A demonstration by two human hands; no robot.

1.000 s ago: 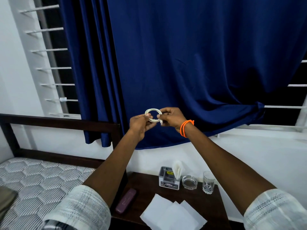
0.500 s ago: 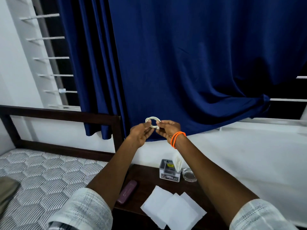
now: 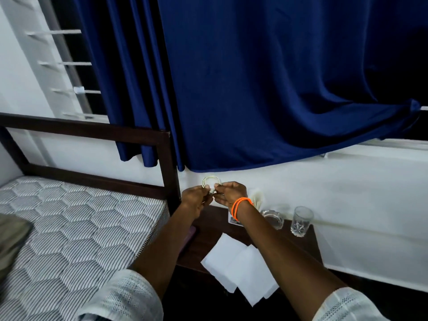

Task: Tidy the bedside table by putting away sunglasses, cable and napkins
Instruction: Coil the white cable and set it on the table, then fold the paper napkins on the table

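Head view: I hold the coiled cable above the back of the table, my left hand and right hand each pinching its lower edge between fingertips. Napkins lie overlapped at the table's front edge. A glass and an ashtray stand at the back right.

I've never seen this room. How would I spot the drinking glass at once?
Find the dark wooden bedside table standing between the bed and the white wall under the blue curtain. At its back right corner stands the drinking glass, upright and clear. Its neighbour to the left, the glass ashtray, is low and wide, while the tumbler is tall with a cut pattern at its base.
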